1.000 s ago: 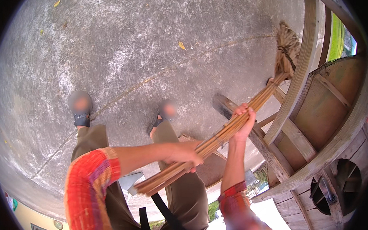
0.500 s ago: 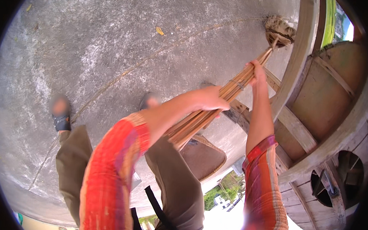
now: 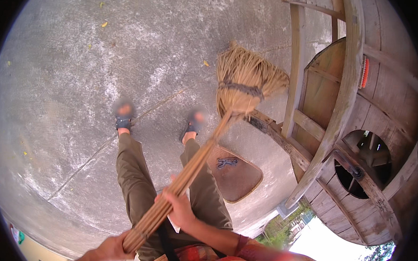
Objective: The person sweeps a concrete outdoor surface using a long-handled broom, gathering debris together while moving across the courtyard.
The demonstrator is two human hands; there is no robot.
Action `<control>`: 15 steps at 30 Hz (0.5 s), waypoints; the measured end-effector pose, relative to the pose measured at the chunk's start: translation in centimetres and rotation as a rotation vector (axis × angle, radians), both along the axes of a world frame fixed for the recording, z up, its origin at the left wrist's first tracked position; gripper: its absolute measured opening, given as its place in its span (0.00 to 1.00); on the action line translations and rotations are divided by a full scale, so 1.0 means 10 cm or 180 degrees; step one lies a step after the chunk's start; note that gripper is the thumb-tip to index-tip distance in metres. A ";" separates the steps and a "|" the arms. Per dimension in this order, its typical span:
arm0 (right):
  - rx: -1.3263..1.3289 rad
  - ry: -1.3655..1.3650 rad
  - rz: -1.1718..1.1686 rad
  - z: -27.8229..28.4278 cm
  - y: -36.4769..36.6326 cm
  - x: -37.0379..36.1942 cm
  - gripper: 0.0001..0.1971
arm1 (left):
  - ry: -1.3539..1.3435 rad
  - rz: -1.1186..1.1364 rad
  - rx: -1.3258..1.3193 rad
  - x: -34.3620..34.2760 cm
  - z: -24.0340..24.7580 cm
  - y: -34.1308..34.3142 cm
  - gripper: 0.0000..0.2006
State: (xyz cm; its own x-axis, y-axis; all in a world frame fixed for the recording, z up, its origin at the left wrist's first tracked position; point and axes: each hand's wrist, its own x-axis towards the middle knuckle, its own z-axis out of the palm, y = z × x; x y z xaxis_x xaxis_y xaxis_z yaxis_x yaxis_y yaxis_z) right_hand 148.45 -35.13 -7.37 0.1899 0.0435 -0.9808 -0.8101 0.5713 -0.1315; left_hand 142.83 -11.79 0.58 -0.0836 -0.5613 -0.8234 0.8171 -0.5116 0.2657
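I hold a straw broom with both hands. Its bundled cane handle (image 3: 195, 165) runs from the lower left up to the fanned straw head (image 3: 247, 80), which rests on the concrete just ahead of my right foot (image 3: 192, 125). My right hand (image 3: 179, 209) grips the handle at its middle, over my thighs. Down at the bottom edge, my left hand (image 3: 108, 252) grips the handle's near end. My left foot (image 3: 123, 119) stands apart to the left.
A large wooden frame with round spool-like ends (image 3: 359, 152) fills the right side, and its slanted beam (image 3: 284, 139) passes close to the broom head. A brown mat (image 3: 235, 174) lies by my right leg. Small leaves (image 3: 104, 24) dot the grey concrete (image 3: 69, 99).
The broom head has swept from the upper right by the wooden frame toward the middle, near my feet. Both hands have drawn back toward my body, lower in the picture.
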 end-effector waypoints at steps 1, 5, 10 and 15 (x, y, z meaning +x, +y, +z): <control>0.0284 0.0134 0.0025 0.15 0.04 -0.11 0.31 | -0.0028 0.0173 -0.0025 -0.12 0.17 0.08 0.37; 0.0292 0.0227 -0.0173 0.02 -0.07 -0.08 0.29 | -0.0240 -0.0173 0.0075 -0.17 -0.06 0.03 0.37; 0.0972 0.0227 -0.0584 -1.14 -0.10 -0.20 0.24 | -0.1417 -0.0395 0.0700 -0.37 -0.91 -0.01 0.37; 0.1571 0.0073 -0.1305 -1.57 0.01 -0.41 0.21 | -0.2106 -0.1289 0.0699 -0.33 -1.44 0.26 0.35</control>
State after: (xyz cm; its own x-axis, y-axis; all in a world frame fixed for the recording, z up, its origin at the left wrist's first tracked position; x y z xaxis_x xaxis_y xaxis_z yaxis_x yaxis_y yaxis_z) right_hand 144.34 -35.07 -23.05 0.2663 0.4192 -0.8680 -0.5125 0.8242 0.2408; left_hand 139.53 -9.18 -13.78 0.2976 -0.4115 -0.8614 0.2656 -0.8310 0.4887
